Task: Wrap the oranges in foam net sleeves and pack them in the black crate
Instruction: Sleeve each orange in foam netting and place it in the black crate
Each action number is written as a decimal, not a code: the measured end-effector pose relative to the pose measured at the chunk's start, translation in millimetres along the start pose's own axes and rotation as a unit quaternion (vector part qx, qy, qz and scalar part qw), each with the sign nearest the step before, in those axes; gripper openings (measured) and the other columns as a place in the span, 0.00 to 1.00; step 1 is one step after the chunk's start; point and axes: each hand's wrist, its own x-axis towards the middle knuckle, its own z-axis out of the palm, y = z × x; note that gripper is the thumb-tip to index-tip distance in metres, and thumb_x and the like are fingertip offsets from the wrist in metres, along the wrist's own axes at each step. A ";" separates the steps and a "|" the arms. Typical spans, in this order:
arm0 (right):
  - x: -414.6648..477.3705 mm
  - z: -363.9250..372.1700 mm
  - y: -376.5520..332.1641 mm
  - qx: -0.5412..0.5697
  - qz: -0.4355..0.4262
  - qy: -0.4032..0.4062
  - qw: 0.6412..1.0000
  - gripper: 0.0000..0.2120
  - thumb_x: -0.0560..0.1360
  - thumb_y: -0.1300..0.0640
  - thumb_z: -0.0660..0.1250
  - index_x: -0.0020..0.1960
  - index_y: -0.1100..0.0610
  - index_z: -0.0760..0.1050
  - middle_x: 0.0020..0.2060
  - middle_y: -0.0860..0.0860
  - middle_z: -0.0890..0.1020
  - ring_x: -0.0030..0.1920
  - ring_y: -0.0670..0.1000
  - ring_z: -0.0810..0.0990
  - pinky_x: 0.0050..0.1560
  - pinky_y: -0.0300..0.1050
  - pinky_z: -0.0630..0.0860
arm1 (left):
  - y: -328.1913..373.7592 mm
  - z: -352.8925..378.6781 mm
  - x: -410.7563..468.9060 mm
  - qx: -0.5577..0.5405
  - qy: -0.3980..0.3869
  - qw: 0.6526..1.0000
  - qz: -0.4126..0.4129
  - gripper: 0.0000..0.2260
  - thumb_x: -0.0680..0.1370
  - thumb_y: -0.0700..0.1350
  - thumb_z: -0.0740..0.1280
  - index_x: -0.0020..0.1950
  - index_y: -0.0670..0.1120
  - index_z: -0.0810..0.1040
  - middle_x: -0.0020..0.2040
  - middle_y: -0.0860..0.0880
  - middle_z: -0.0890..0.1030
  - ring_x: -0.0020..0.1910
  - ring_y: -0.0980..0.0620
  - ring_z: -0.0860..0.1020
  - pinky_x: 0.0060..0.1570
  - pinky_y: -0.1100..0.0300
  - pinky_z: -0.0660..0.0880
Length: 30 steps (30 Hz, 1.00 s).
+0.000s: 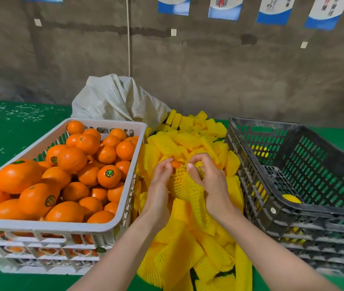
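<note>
**Orange halfway into its net sleeve**

Orange (176, 164) is being held up between both hands, over the heap of yellow foam sleeves (187, 238) in the middle of the green counter (9, 135). A stretched yellow sleeve (184, 181) is pulled round it, so only the top of the fruit can be seen. The left hand (160, 185) is curled against the left side of it, and the right hand (211, 181) is pinched on the sleeve's edge with thumb and fingers. A white crate (112, 225) piled with loose oranges (62, 177) is parked on the left. The black crate (292, 206) sits on the right, with one wrapped orange (291, 198) lying in the bottom. A pale sack (116, 99) is slumped behind the sleeves.
</note>
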 end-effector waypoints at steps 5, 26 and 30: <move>-3.4 3.5 -4.3 0.042 0.055 0.046 0.997 0.04 0.80 0.55 0.60 0.47 0.55 0.67 0.35 0.42 0.73 0.38 0.52 0.73 0.41 0.59 0.72 | -5.1 -11.9 -1.8 0.062 -0.080 0.994 0.039 0.28 0.69 0.49 0.69 0.69 0.54 0.69 0.66 0.48 0.74 0.62 0.48 0.76 0.58 0.53 0.76; 14.6 7.0 -5.9 0.113 0.054 0.044 0.991 0.08 0.78 0.55 0.62 0.43 0.59 0.71 0.33 0.55 0.77 0.33 0.54 0.74 0.34 0.52 0.70 | -2.2 -15.2 15.4 -0.095 -0.027 0.991 -0.091 0.21 0.67 0.59 0.68 0.52 0.46 0.84 0.53 0.41 0.83 0.50 0.44 0.83 0.47 0.52 0.78; 22.5 15.4 -1.7 0.202 0.162 0.017 0.966 0.09 0.77 0.58 0.64 0.38 0.55 0.72 0.36 0.59 0.78 0.38 0.55 0.76 0.42 0.56 0.74 | -1.2 -18.1 18.5 -0.104 -0.040 0.987 -0.115 0.19 0.64 0.59 0.69 0.45 0.47 0.86 0.49 0.42 0.84 0.46 0.45 0.84 0.44 0.52 0.80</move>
